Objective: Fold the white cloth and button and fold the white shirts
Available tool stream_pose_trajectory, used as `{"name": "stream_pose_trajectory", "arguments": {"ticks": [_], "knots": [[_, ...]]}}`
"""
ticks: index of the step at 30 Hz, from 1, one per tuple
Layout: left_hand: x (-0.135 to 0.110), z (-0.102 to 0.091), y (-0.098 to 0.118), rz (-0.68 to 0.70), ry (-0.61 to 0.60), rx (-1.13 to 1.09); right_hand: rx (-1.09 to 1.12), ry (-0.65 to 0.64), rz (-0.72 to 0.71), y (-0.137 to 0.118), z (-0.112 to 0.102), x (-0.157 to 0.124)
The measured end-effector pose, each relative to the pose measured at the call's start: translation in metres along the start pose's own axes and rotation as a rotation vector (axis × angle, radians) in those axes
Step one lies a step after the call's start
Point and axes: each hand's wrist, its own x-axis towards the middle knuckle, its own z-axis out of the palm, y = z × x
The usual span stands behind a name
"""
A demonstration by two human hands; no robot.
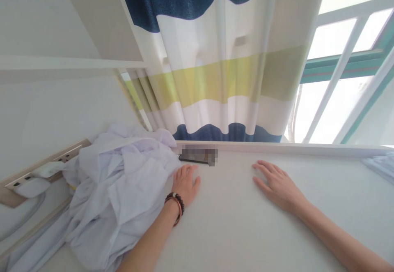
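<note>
The phone (193, 157), partly blurred, lay near the far edge of the white tabletop (234, 227), just beyond the fingertips of the left hand (185, 185), with a crumpled white cloth (123, 190) to its left. The left hand rested palm down, fingers slightly spread and gripping nothing, while the right hand (278, 185) lay well apart to the right, loosely open and bare. It seemed a pause between grips; handling either thing would have called for reaching and closing the fingers.

Dark beaded bracelet (181, 203), thin reddish-brown band (179, 217)
</note>
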Motion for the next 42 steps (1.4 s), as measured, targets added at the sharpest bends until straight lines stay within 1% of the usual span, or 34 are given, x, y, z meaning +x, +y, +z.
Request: {"name": "stream_pose_trajectory", "arguments": {"ticks": [6,9,13,16,18,20,22,23,25,26,27,28,29,30,31,32,34,35,36,38,40,41,42], "knots": [[0.016,0.004,0.005,-0.054,0.013,0.012,-0.002,-0.014,-0.013,-0.001,0.0,-0.001],[0.02,0.004,0.005,-0.051,-0.003,0.006,-0.014,-0.019,-0.008,-0.001,0.001,0.0],[0.024,0.003,0.006,-0.034,-0.041,0.065,-0.041,-0.004,-0.023,0.0,0.004,0.0],[0.025,0.005,0.009,-0.019,-0.057,0.123,-0.055,0.008,-0.037,0.002,0.005,-0.001],[0.023,0.007,0.013,-0.021,-0.055,0.136,-0.059,0.008,-0.049,0.003,0.005,-0.001],[0.02,0.005,0.019,-0.029,-0.05,0.148,-0.063,0.009,-0.058,0.004,0.005,-0.003],[0.016,-0.008,0.024,0.0,-0.014,0.194,-0.064,0.012,-0.058,0.005,0.006,-0.004],[0.014,-0.02,0.024,0.025,0.028,0.235,-0.064,0.013,-0.056,0.005,0.007,-0.005],[0.012,-0.05,0.019,0.04,0.157,0.341,-0.064,0.012,-0.054,0.006,0.007,-0.006],[0.011,-0.066,0.013,-0.041,0.246,0.394,-0.065,0.012,-0.056,0.006,0.008,-0.006],[0.01,-0.082,0.004,-0.18,0.323,0.421,-0.067,0.013,-0.06,0.006,0.008,-0.006],[0.009,-0.094,-0.006,-0.33,0.354,0.417,-0.069,0.015,-0.065,0.006,0.007,-0.006],[0.007,-0.102,-0.017,-0.443,0.321,0.4,-0.07,0.018,-0.069,0.005,0.007,-0.006],[0.004,-0.106,-0.028,-0.511,0.246,0.386,-0.07,0.022,-0.07,0.005,0.007,-0.006],[0.0,-0.107,-0.039,-0.509,0.136,0.376,-0.068,0.026,-0.068,0.006,0.006,-0.007],[-0.004,-0.106,-0.049,-0.445,0.063,0.376,-0.066,0.032,-0.065,0.006,0.007,-0.007],[-0.013,-0.104,-0.064,-0.389,0.033,0.375,-0.061,0.045,-0.065,0.007,0.008,-0.007],[-0.015,-0.106,-0.068,-0.377,0.047,0.381,-0.06,0.054,-0.069,0.007,0.009,-0.007],[-0.017,-0.112,-0.071,-0.381,0.094,0.39,-0.06,0.064,-0.074,0.008,0.01,-0.007],[-0.016,-0.133,-0.069,-0.386,0.261,0.422,-0.06,0.081,-0.086,0.01,0.013,-0.007],[-0.011,-0.16,-0.059,-0.319,0.581,0.448,-0.06,0.093,-0.092,0.011,0.015,-0.008],[-0.009,-0.172,-0.051,-0.276,0.7,0.436,-0.06,0.097,-0.094,0.011,0.016,-0.009],[-0.006,-0.181,-0.042,-0.229,0.764,0.401,-0.06,0.1,-0.098,0.012,0.016,-0.009]]}}
